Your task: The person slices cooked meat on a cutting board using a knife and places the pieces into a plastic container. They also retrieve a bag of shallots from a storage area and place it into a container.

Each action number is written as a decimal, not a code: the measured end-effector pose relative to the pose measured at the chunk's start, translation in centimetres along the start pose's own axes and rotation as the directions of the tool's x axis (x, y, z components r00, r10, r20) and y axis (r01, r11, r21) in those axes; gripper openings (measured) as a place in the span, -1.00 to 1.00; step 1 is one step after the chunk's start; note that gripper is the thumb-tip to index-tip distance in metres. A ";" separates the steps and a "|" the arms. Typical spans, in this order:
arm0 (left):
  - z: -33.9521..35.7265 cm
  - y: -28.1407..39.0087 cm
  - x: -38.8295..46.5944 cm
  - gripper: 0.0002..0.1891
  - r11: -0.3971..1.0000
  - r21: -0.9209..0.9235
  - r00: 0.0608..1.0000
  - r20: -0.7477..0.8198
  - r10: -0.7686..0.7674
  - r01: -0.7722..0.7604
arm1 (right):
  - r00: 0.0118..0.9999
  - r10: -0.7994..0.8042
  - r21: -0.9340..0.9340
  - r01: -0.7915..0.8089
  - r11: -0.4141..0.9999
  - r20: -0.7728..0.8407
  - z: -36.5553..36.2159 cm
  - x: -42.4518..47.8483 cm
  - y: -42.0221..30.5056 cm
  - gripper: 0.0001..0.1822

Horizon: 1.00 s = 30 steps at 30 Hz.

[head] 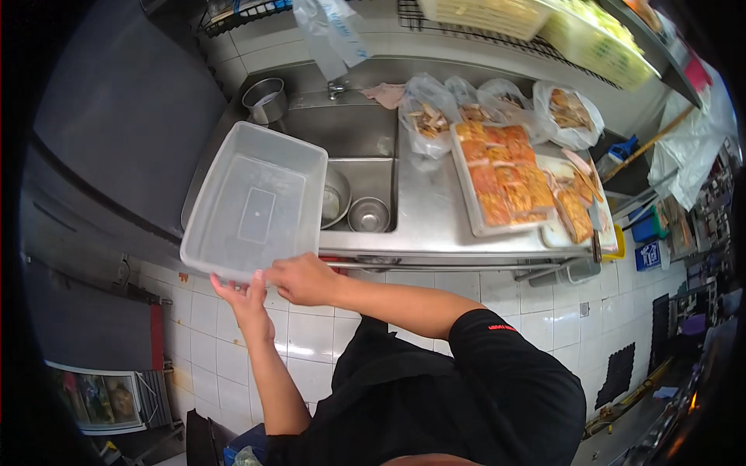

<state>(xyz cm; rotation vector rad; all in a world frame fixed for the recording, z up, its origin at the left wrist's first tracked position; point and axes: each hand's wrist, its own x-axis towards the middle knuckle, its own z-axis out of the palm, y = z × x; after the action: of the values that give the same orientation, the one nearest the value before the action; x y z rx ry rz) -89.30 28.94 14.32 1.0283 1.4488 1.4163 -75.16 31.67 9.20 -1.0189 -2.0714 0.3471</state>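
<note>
A translucent plastic tub (pixel 256 204) sits over the left part of the steel sink, its near edge reaching past the counter front. My left hand (pixel 247 300) is at that near edge from below, fingers spread, its fingertips partly hidden by the tub. My right hand (pixel 306 279) is bent at the same rim, beside the left thumb; whether it pinches the rim cannot be told. To the right, a white tray (pixel 472 209) holds several orange-brown blocks of food (pixel 495 175). Beside it a cutting board (pixel 551 236) carries another block, trimmed pieces and a knife (pixel 595 233).
Steel bowls (pixel 369 215) stand in the sink basin, below the faucet (pixel 335 90). A metal pot (pixel 265 100) is behind the tub. Plastic bags of scraps (pixel 430 119) line the counter's back. Wire shelves with baskets (pixel 600 41) hang above. A grey cabinet (pixel 122 116) borders the left.
</note>
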 end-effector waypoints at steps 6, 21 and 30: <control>0.6 -7.8 11.6 -0.26 0.911 -0.142 0.900 -0.158 -0.407 0.387 | 0.949 -0.056 0.003 0.058 0.998 0.309 2.5 4.3 7.0 -0.80; -1.4 -14.4 17.3 -0.31 0.786 -0.339 0.841 0.030 -0.540 0.517 | 0.725 0.635 -0.606 -0.639 0.475 -0.267 -19.4 10.8 61.6 -0.01; -1.9 -15.1 16.9 -0.15 0.764 -0.451 0.869 0.056 -0.492 0.462 | 0.411 0.865 0.616 -0.612 0.497 -0.289 -18.3 14.4 55.6 -0.54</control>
<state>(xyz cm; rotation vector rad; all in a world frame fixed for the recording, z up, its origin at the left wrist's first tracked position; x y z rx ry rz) -96.31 44.10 -1.14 0.2820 1.2218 1.3151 -36.27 76.58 -1.06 -1.5254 -0.7817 0.8030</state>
